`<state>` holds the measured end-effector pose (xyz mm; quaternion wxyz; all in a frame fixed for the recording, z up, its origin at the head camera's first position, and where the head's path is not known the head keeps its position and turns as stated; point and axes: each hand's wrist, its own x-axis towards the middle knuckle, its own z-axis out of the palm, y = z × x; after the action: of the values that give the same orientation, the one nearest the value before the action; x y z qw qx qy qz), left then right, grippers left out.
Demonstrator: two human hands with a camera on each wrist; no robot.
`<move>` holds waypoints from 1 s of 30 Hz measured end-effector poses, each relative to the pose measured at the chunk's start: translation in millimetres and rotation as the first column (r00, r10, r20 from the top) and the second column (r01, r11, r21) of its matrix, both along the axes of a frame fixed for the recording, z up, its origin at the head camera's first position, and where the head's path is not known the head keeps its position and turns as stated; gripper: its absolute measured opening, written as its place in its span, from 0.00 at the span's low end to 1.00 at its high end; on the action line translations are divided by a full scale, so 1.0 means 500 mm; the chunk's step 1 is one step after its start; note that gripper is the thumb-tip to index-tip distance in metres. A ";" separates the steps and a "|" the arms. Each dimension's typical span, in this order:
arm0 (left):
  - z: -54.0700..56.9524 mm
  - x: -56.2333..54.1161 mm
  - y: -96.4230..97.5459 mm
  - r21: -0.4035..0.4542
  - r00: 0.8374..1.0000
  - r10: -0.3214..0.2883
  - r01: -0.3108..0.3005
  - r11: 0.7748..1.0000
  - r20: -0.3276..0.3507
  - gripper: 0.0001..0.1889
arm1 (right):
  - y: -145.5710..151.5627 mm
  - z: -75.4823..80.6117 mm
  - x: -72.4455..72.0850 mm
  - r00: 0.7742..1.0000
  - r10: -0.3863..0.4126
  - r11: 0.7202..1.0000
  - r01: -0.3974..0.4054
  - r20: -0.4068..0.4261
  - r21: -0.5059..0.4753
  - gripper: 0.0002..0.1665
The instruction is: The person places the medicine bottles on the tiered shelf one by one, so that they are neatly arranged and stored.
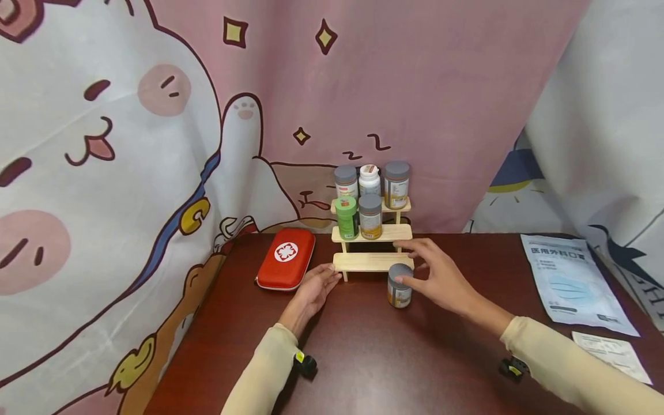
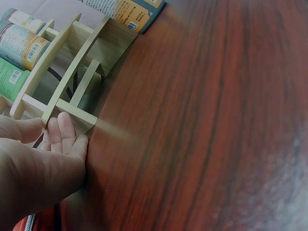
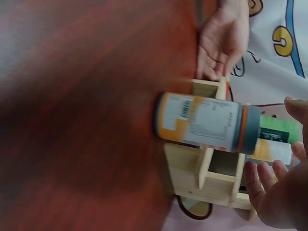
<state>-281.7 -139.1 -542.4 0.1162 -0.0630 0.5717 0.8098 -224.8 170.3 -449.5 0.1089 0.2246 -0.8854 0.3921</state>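
Observation:
A three-tier wooden rack (image 1: 373,261) stands on the table with several bottles on its upper two tiers. At the left end of its lowest tier, my left hand (image 1: 316,285) pinches the board, thumb and fingertips at the corner by the leg. A grey-lidded supplement jar (image 1: 399,294) stands upright on the table before the rack's right end. My right hand (image 1: 436,275) is spread around its lid, thumb near side, fingers toward the rack. In the right wrist view a gap shows between the jar (image 3: 202,122) and the fingers (image 3: 255,183).
A red first-aid case (image 1: 285,259) lies left of the rack. At the far right are a face-mask packet (image 1: 576,288) and a printed paper slip (image 1: 614,354). A patterned cloth (image 1: 441,86) hangs right behind the rack. A green-lidded bottle (image 1: 346,219) shares the middle tier with a grey-lidded jar (image 1: 370,218).

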 end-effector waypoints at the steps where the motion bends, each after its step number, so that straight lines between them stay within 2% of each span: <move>1: 0.000 0.000 0.000 0.001 1.000 0.004 -0.004 1.000 -0.001 0.06 | 0.001 -0.007 0.004 1.000 0.006 1.000 -0.006 -0.001 0.009 0.42; 5: 0.002 0.001 0.002 0.004 1.000 0.010 -0.010 1.000 -0.009 0.05 | 0.006 -0.028 0.022 1.000 0.014 0.999 -0.015 0.016 0.030 0.42; 11: 0.003 -0.006 0.020 -0.004 0.999 -0.028 0.028 1.000 -0.022 0.08 | 0.026 -0.045 0.042 0.999 0.031 0.999 -0.031 -0.008 0.039 0.40; 18: 0.001 -0.008 0.019 -0.005 0.999 -0.030 0.030 1.000 -0.017 0.07 | 0.023 -0.064 0.040 0.999 0.031 1.000 -0.031 -0.038 -0.004 0.38; 24: -0.004 -0.005 0.006 -0.012 1.000 -0.014 0.014 1.000 -0.008 0.06 | 0.002 -0.081 0.031 1.000 0.002 0.998 -0.001 0.018 -0.058 0.35; 30: -0.001 -0.002 -0.001 -0.008 1.000 -0.007 0.007 1.000 -0.010 0.07 | -0.009 -0.090 0.024 0.999 0.004 0.991 0.003 0.053 -0.136 0.28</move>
<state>-282.9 -139.7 -543.1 0.1160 -0.0573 0.5759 0.8072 -213.0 165.6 -494.5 0.1006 0.2063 -0.8591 0.4574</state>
